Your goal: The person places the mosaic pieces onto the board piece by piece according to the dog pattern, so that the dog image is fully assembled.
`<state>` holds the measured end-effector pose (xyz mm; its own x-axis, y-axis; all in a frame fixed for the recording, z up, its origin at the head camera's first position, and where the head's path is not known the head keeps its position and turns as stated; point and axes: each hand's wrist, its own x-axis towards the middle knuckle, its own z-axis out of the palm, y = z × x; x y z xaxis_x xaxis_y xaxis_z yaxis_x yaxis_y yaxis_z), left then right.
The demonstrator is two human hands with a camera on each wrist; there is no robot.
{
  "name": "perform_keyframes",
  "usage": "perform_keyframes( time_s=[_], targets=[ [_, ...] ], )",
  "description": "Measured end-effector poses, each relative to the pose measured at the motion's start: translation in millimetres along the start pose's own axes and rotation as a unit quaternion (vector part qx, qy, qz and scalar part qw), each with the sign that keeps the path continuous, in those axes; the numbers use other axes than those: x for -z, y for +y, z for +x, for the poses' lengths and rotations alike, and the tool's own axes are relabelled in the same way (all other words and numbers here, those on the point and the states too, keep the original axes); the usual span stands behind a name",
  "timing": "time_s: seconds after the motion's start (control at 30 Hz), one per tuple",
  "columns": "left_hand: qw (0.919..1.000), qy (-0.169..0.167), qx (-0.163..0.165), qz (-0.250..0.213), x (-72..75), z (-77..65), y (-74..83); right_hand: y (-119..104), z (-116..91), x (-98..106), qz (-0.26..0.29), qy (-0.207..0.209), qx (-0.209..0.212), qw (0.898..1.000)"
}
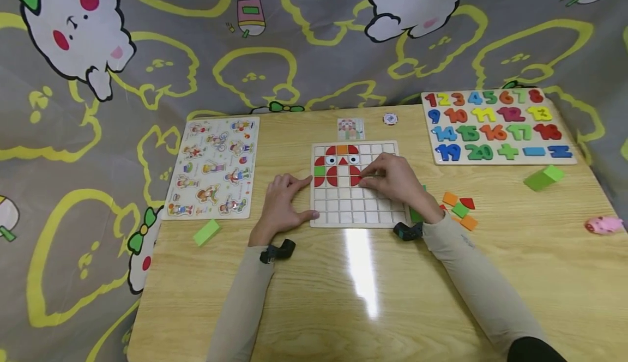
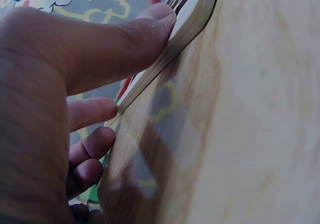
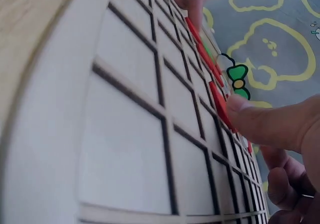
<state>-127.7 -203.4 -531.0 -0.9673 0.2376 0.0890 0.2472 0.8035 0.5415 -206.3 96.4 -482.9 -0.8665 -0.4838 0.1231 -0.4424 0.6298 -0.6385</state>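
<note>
A wooden grid board (image 1: pixel 338 207) carries red, green, orange and eye-patterned tiles in its upper left part, set out like a face. My left hand (image 1: pixel 282 204) is at the board's left side, thumb and index finger spread and touching its edge. In the left wrist view the thumb (image 2: pixel 150 32) rests against the rim. Over the board's middle, my right hand (image 1: pixel 392 179) has thumb and index fingertips together at a red tile (image 3: pixel 220 102). The right wrist view shows the thumb tip on that tile; the index fingertip is hidden behind it.
Loose tiles (image 1: pixel 460 209) lie right of the board, partly behind the right wrist. A picture card (image 1: pixel 350 128) and a round chip (image 1: pixel 390 119) sit behind it. A figure puzzle (image 1: pixel 211 168) is left, a number puzzle (image 1: pixel 500 125) right. Green blocks (image 1: pixel 207 233) and a pink pig (image 1: pixel 603 224) stand around.
</note>
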Motion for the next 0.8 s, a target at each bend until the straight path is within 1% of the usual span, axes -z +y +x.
perform_keyframes(
  time_s=[0.17, 0.37, 0.47, 0.57, 0.7, 0.8],
  targets=[
    [1.0000, 0.007, 0.002, -0.004, 0.8, -2.0, -1.5, 2, 2, -5, 0.008, -0.007, 0.008, 1.000],
    [0.9999, 0.009, 0.002, -0.011, -1.5, -3.3, -1.3, 2, 3, -9, 0.003, -0.018, -0.009, 1.000],
    [0.9999, 0.010, 0.001, -0.012, -1.5, -3.1, -0.9, 2, 3, -10, 0.003, -0.017, -0.011, 1.000],
    [0.9999, 0.011, -0.001, -0.010, -1.1, -2.4, -0.6, 3, 2, -9, 0.009, -0.010, -0.001, 1.000],
    [0.9999, 0.009, -0.003, -0.004, -1.0, -1.6, -0.1, 7, -5, 6, 0.014, 0.014, 0.000, 1.000],
    [1.0000, 0.008, -0.004, -0.002, -0.4, -1.7, 0.8, 16, -20, 29, 0.007, 0.030, -0.021, 0.999]
  ],
)
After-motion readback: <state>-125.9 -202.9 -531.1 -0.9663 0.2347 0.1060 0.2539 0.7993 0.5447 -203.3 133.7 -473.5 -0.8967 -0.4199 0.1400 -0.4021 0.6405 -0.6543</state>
